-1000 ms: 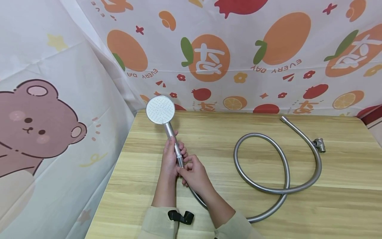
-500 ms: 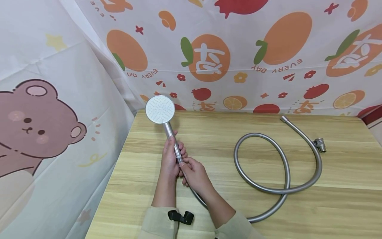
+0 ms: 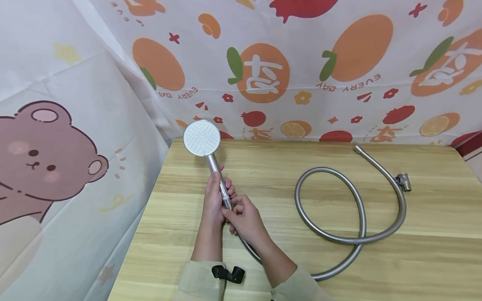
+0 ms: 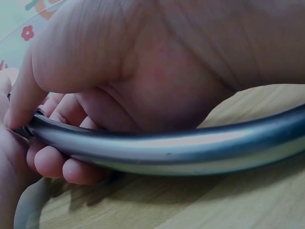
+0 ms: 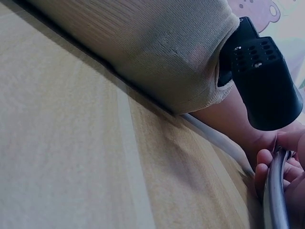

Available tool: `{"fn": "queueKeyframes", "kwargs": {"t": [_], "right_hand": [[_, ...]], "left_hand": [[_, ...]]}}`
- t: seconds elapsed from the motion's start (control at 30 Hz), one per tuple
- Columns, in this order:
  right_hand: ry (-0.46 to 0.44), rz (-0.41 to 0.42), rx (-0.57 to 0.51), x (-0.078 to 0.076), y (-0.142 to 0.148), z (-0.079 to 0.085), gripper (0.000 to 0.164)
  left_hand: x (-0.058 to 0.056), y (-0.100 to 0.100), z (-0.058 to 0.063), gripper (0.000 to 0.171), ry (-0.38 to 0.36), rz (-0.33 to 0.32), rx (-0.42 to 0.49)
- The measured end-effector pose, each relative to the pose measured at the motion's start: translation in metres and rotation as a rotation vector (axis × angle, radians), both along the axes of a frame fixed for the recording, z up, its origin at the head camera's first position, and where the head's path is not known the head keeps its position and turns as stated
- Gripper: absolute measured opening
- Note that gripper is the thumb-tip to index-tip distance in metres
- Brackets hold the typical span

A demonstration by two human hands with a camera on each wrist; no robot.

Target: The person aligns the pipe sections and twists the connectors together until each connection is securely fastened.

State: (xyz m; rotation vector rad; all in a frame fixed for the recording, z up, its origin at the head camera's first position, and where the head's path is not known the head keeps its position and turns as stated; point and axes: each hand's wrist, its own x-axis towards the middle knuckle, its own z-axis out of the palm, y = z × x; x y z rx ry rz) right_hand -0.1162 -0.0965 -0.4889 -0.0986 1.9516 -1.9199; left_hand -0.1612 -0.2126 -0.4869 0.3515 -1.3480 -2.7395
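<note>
A shower head (image 3: 202, 138) with a round white spray face and a silver handle is tilted up at the left of the table. My left hand (image 3: 214, 202) grips the lower handle, thumb lying along it. Just below, my right hand (image 3: 246, 217) pinches the end of a grey shower hose (image 3: 362, 217) where it meets the handle. In the left wrist view, the right thumb reaches the joint while several curled fingertips (image 4: 50, 162) show under the hose. The right wrist view has the hose (image 5: 275, 191) at its lower right corner, fingers around it.
The hose loops over the wooden table (image 3: 433, 259), its free end at the back right. A small metal angle valve (image 3: 403, 182) lies beside it. Printed cloths (image 3: 316, 108) stand behind and to the left. A black mount (image 3: 228, 274) sits on my left sleeve.
My right thumb and fingers moved up and over the joint, then back down to about where they were. My left hand and the shower head stay nearly still.
</note>
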Motion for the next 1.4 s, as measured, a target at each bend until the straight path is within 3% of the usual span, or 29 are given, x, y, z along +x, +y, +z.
{"fn": "queueKeyframes", "kwargs": {"t": [0.5,1.17,1.4], "right_hand": [[-0.057,0.014,-0.023,0.0015,0.0022,0.001,0.026],[-0.032,-0.011,-0.048,0.001,0.0024,0.0015,0.024],[-0.051,-0.01,-0.063,0.0001,0.0002,0.0002,0.032]], "left_hand": [[0.0015,0.002,-0.0003,0.061,-0.017,0.002,0.029],[0.0,0.002,-0.0018,0.061,0.004,-0.005,0.018],[0.0014,0.0007,-0.0013,0.061,0.01,-0.004,0.017]]}}
